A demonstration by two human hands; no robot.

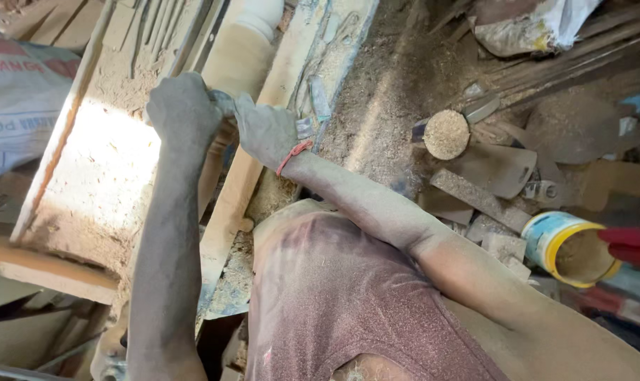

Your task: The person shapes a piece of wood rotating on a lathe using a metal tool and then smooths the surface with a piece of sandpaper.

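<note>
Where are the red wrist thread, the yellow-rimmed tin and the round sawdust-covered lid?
Red wrist thread (294, 155), head view, on its middle strand.
Yellow-rimmed tin (550, 240), head view, on its outer wall.
Round sawdust-covered lid (446, 134), head view, on its top face.

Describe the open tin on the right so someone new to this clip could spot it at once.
Follow the person's right forearm toward the sawdust-strewn clutter at the right edge. The tin lies tipped on its side beside grey wood offcuts. Its yellow rim, pale blue wall and sawdust-filled mouth set it apart.
</note>
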